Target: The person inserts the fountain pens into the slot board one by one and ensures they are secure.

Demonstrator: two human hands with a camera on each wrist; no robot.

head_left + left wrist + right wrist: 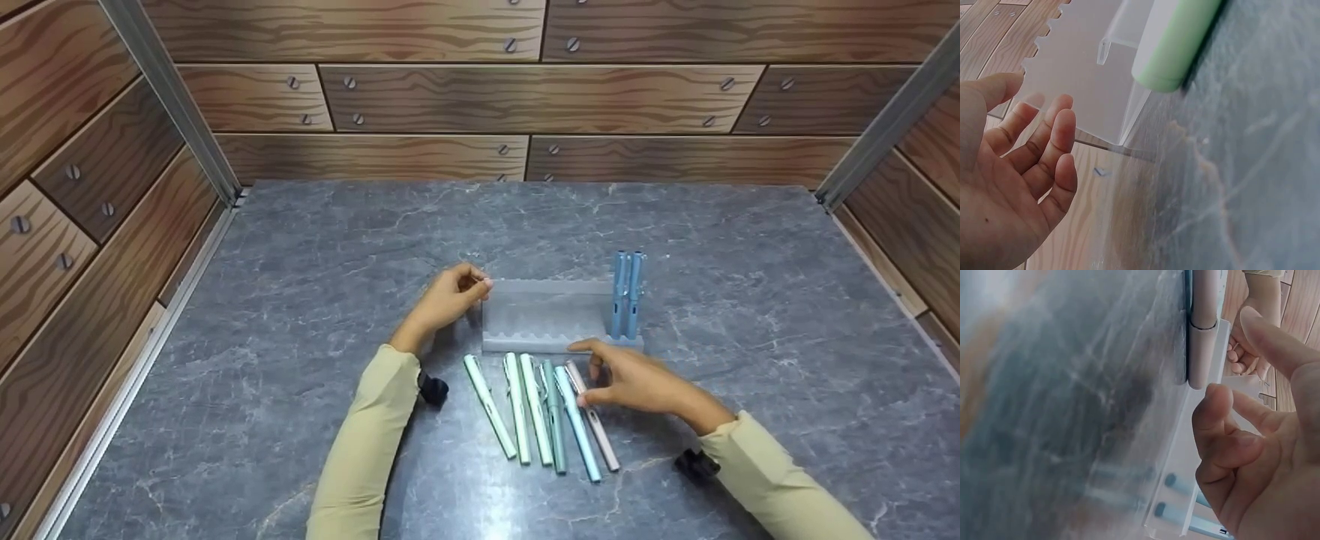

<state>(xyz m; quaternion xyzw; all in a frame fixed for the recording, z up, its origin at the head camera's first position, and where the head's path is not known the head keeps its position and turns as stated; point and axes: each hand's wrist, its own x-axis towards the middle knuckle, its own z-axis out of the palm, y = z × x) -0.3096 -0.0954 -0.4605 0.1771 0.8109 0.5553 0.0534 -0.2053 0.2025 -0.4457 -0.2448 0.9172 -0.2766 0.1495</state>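
A clear plastic pen rack (547, 311) with notched edges stands on the table. Two blue pens (620, 300) lean upright side by side at its right end. My left hand (446, 298) pinches the rack's upper left corner; in the left wrist view the index fingertip shows through the clear sheet (1084, 73). In front lie several pens in a loose row: light green pens (491, 409), a darker green pen (554, 424), a light blue pen (579, 431) and a pinkish pen (602, 439). Over the pinkish pen's upper end hovers my right hand (637, 379), thumb and fingers apart, holding nothing.
The grey marbled table (337, 247) extends around the rack and pens. Wood-patterned panels (450, 97) wall it in at the back and sides, with metal posts (172, 97) at the corners. A black wrist camera (433, 390) sits on each wrist.
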